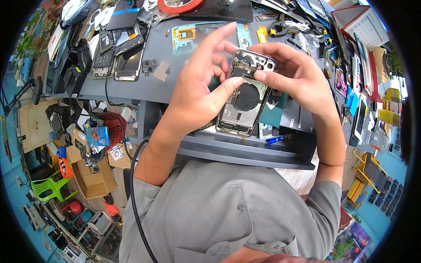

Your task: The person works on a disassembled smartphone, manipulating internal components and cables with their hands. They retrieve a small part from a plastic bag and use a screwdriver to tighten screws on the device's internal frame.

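With my left hand point(199, 83) and right hand point(302, 78) both grasping the opened smartphone point(246, 97) above the front of the grey desk point(149, 90), I judge the opening-up done, its insides bare, and the closing-up not yet done.

And here's the room, brightly lit, light-blue wall point(16, 204) curving down the left, more blue wall point(364, 210) answering lower right! Across the middle runs the grey work surface point(127, 90), its drawer point(245, 152) pulled out. Pale, wood-grained floor point(294, 177) shows beneath, and there, far left, stands a green plastic chair point(49, 188)!
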A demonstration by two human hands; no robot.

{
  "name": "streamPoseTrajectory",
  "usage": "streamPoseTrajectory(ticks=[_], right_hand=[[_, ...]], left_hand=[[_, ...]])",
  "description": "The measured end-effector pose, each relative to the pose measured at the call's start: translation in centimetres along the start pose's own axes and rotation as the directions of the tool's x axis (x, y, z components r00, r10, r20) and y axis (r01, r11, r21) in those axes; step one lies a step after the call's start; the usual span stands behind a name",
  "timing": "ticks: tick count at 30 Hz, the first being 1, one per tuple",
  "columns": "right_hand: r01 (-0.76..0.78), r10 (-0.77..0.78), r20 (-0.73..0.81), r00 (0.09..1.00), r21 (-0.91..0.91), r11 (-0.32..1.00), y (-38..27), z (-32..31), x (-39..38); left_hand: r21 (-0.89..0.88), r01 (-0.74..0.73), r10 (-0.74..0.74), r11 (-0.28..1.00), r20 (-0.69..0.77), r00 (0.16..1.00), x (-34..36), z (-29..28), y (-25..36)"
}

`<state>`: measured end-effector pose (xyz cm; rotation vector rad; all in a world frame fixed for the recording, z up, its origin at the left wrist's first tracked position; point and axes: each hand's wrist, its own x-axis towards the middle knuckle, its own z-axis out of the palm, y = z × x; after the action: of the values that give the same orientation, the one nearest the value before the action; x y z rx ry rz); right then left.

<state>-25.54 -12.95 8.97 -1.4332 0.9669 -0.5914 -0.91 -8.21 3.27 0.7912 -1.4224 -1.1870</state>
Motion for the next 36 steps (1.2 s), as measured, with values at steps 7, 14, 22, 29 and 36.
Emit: streamPoseTrajectory(ticks=[7, 14, 22, 29, 36], right_hand=[[0.020, -0.018, -0.038, 0.999, 0.053, 0.998, 0.1, 1.0, -0.1], [0.083, -0.076, -0.062, 0.995, 0.127, 0.988, 1.1, 1.2, -0.3], [0.024, -0.022, -0.093, 0.995, 0.024, 0.999, 1.1, 1.1, -0.4], [0.072, -0.061, -0.126, 0.990, 0.081, 0.994, 1.6, 1.6, -0.3], [0.105, -0.064, -0.212, 0.975, 0.192, 0.976, 1.5, 0.3, -0.1]], left_hand=[[-0.021, 0.021, -0.021, 1.000, -0.009, 1.000, -0.2, 0.1, 0.0], [0.022, 0.228, -0.229, 0.973, 0.019, 0.973, -0.5, 0.0, 1.2], [0.004, 0.203, -0.203, 0.979, -0.011, 0.979, -0.5, 0.4, 1.5], [-0.049, 0.206, -0.207, 0.977, -0.035, 0.978, -0.4, 0.8, 1.1], [-0.140, 0.312, -0.313, 0.940, 0.017, 0.950, -0.1, 0.3, 2.3]])
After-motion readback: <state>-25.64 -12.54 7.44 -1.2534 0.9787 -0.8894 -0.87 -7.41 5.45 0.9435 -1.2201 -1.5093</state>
